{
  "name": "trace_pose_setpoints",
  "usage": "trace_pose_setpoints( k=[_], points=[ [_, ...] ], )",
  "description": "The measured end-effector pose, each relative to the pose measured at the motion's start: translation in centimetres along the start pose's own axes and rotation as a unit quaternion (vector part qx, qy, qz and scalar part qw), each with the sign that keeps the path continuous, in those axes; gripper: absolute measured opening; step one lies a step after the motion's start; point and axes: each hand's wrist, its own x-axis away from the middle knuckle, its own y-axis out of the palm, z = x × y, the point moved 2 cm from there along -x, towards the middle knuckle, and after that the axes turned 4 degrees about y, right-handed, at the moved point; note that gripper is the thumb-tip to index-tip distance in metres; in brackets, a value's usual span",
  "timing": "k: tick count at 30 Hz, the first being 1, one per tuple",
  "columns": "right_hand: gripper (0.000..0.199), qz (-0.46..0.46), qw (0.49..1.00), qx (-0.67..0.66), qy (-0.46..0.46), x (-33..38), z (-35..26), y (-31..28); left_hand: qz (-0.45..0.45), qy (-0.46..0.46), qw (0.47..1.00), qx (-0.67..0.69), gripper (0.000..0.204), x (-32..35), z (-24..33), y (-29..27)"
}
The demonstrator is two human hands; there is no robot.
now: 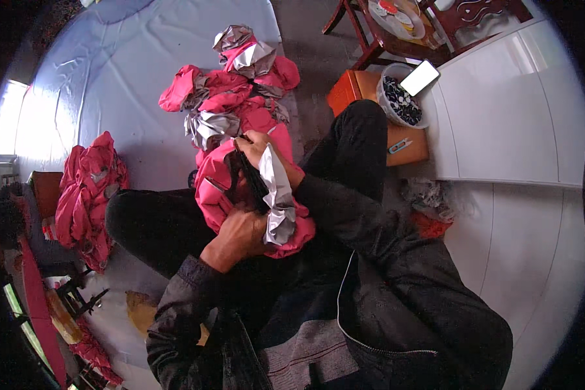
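Note:
A pink fabric piece with a silver underside [218, 182] is bunched over my lap between my hands. My left hand [239, 235] is closed on its lower part, the fingertips hidden under the folds. My right hand [266, 153] is closed at the upper end of a dark strip [252, 182] that runs along the fabric; its fingers are partly hidden. A crumpled silver flap [278, 198] hangs between the hands. Just beyond, a heap of more pink and silver fabric [231, 91] touches the held piece.
A pale blue sheet [143, 52] covers the surface ahead. Left lies another pink fabric pile [92, 195]. At right, a tub of black and white small parts [406, 104] and a phone [420, 78] sit by an orange box [409, 148] with thread snips [400, 145] on it.

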Motion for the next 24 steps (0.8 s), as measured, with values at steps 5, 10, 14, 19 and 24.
trace_pose_setpoints(
  k=[5, 10, 14, 19, 24],
  points=[
    [0.028, -0.025, 0.994, 0.104, -0.003, 0.0, -0.2, -1.5, -0.01, -0.029, 0.998, 0.055, 0.051, -0.2, 0.0, -0.3],
    [0.031, 0.013, 0.991, 0.04, -0.124, -1.8, 2.5, -3.5, 0.034, -0.055, 0.992, 0.106, 0.058, 0.0, -1.0, -0.5],
    [0.022, 0.067, 0.978, -0.192, -0.046, 2.1, -5.5, -8.4, 0.133, -0.212, 0.926, 0.282, 0.071, 0.3, -1.3, -2.1],
    [0.018, 0.113, 0.97, 0.012, -0.215, 8.0, -10.4, -9.5, 0.297, -0.246, 0.822, 0.419, 0.084, -0.1, -2.0, -3.0],
    [0.023, 0.043, 0.896, 0.177, -0.406, 11.8, -12.5, -6.5, 0.4, -0.276, 0.735, 0.474, 0.075, -0.3, -1.4, -4.8]
  ],
)
